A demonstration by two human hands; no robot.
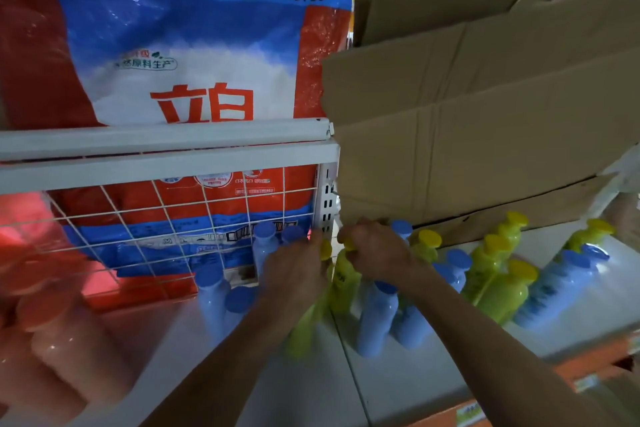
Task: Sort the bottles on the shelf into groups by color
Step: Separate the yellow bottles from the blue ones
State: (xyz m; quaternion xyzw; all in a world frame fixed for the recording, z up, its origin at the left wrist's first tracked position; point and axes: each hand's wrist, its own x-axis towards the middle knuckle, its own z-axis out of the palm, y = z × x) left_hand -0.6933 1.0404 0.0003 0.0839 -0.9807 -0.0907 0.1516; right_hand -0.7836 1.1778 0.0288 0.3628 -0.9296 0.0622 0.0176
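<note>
Blue and yellow-green bottles stand mixed on a white shelf (408,378). My left hand (294,274) grips the top of a yellow-green bottle (304,329) near the shelf's middle. My right hand (375,248) grips the yellow cap of a second yellow-green bottle (344,284) just beside it. Several blue bottles (211,298) stand left of my hands, and two more blue bottles (375,319) stand below my right wrist. Further right are a yellow-green group (498,288) and a lying blue bottle (554,288).
A big red and blue detergent bag (194,55) sits behind a white wire rack (166,215) at the left. A flattened cardboard box (485,121) hangs low over the bottles at the right. Pink bottles (59,347) fill the near left corner.
</note>
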